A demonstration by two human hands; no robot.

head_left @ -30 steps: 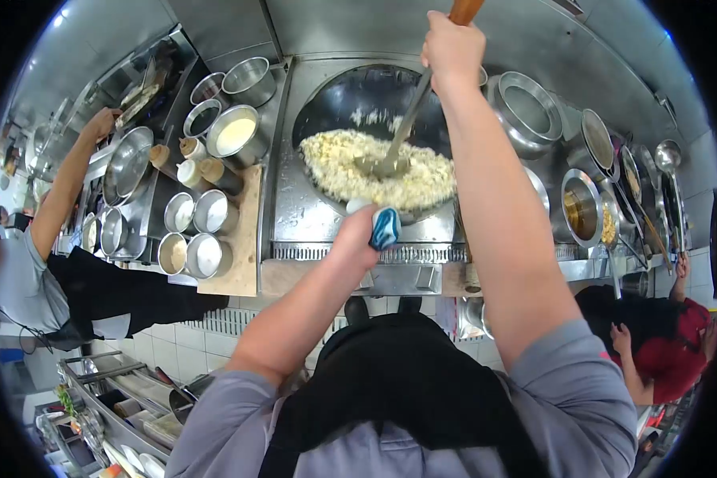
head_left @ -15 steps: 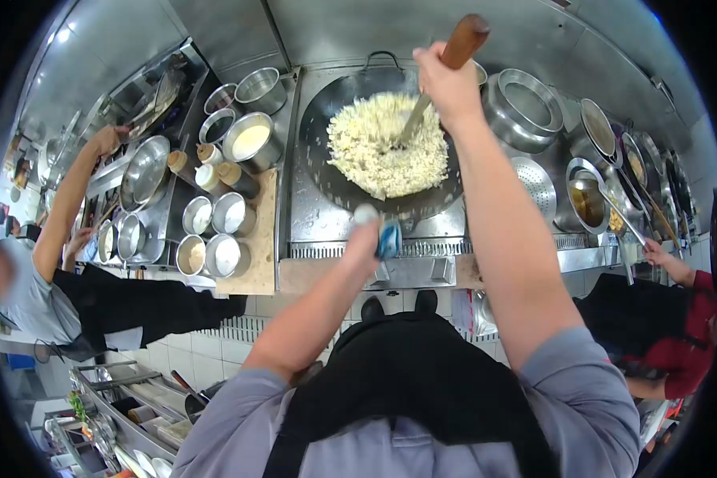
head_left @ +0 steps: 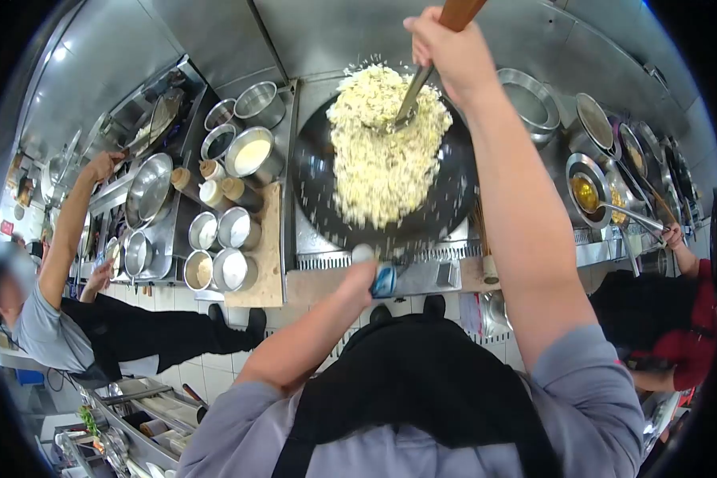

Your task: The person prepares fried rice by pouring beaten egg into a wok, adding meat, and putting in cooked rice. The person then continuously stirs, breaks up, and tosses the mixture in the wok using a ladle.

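Observation:
A large dark wok [head_left: 311,187] sits on the steel range, filled with yellow-white fried rice [head_left: 384,171] that is heaped toward the far rim. Loose grains fly over the near side, blurred by motion. My left hand [head_left: 357,285] is closed at the wok's near edge with a folded blue cloth [head_left: 385,280]; the wok's handle there is mostly hidden. Above the far right of the wok, my right hand [head_left: 458,57] is wrapped round the wooden handle of a metal ladle [head_left: 416,92]. Its head is down in the rice, partly covered.
Several steel pots [head_left: 251,153] and squeeze bottles [head_left: 210,192] stand left of the wok, by a wooden board [head_left: 264,247]. On the right are a steel pot [head_left: 531,103] and a bowl of yellow liquid [head_left: 585,193]. One co-worker [head_left: 40,319] works at left, another [head_left: 681,319] at right.
The wok has shifted and tilted, and the rice has spread toward me with grains tossed up. My right hand and ladle have moved up and away. My left hand has lowered slightly.

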